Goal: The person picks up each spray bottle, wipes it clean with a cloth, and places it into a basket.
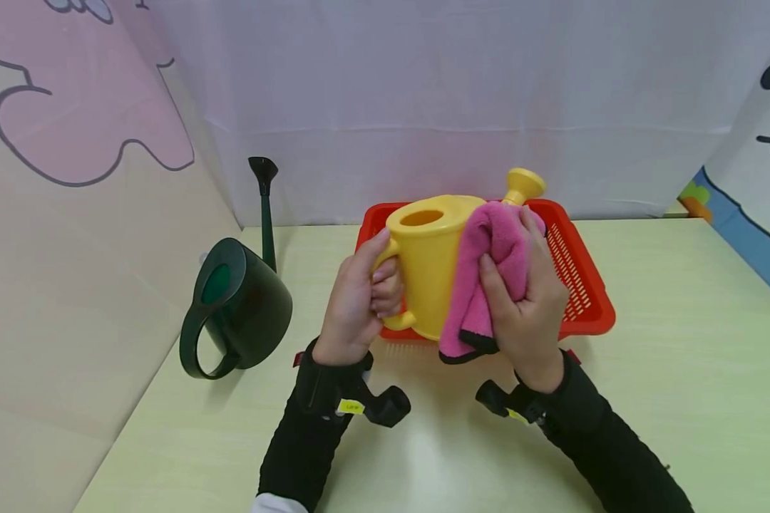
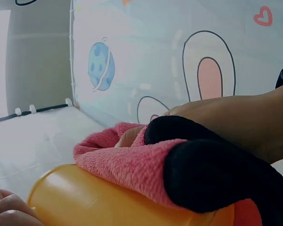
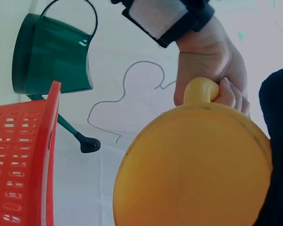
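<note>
A yellow watering can [image 1: 430, 263] is held up in front of the red basket, its round base [image 3: 193, 169] facing the right wrist camera. My left hand [image 1: 362, 299] grips the can's handle with curled fingers. Against the can's spout side, my right hand [image 1: 529, 306] holds a pink cloth [image 1: 481, 278] with black edging, the thumb and fingers bunching it. In the left wrist view the cloth [image 2: 132, 160] lies over the can's yellow side [image 2: 94, 197]. The cloth hides the lower part of the spout; its yellow rose [image 1: 524, 185] shows above.
A red plastic basket [image 1: 590, 299] with slotted walls stands behind the can on the pale table [image 1: 680, 399]. To the left is a dark green watering can [image 1: 250, 306] with a long spout. A white printed curtain [image 1: 455, 92] hangs along the back and sides.
</note>
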`<state>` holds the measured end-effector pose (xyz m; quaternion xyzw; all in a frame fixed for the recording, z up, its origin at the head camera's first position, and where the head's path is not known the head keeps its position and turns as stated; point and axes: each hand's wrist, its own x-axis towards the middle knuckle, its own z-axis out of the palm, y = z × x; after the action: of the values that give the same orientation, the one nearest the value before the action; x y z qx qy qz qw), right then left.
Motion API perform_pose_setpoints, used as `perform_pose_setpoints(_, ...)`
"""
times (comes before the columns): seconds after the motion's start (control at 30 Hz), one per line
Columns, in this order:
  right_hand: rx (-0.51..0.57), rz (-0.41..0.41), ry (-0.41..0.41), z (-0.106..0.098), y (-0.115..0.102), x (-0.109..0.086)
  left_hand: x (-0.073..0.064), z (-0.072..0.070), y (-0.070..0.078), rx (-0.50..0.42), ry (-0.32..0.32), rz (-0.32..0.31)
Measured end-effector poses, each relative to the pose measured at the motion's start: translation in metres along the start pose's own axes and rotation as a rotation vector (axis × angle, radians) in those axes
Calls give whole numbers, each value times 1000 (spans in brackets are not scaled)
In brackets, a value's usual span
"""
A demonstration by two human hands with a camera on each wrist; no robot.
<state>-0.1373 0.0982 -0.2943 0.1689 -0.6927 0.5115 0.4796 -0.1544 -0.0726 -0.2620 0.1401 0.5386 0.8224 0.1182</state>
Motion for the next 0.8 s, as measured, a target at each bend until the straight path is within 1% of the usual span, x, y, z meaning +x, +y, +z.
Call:
perform_pose_setpoints(0.07,-45,-77,12,2,-1,-1,0,1,-1,3,9,-1)
perform_pose_setpoints(0.13,-93,-175,26,4,-2,-4,1,3,-2,8,21,-7)
perform_pose_setpoints(0.2,-159,-274,24,7,-2,-8,1,5,-4,21,33,-18)
perform_pose_setpoints(0.33,-319,-438,-45,14,-4,-20,3,10,-9,30,38,-35)
perform_pose_setpoints(0.4,-376,-492,-91,15,-5,-24,3,11,-10,30,32,-37)
perform_pose_setpoints(0.47,-407,-528,-116,16,-5,-25,3,12,-11,28,34,-39)
perform_pose_setpoints(0.53,-393,-537,-121,15,-5,-25,3,12,-11,26,40,-41)
perform_pose_setpoints(0.57,-370,-528,-119,15,-5,-23,3,12,-10,25,44,-41)
perform_pose_setpoints(0.7,-244,-452,-87,12,-5,-17,2,10,-8,28,35,-48)
perform_pose_setpoints(0.8,-151,-366,-56,7,-5,-10,2,8,-6,18,3,-55)
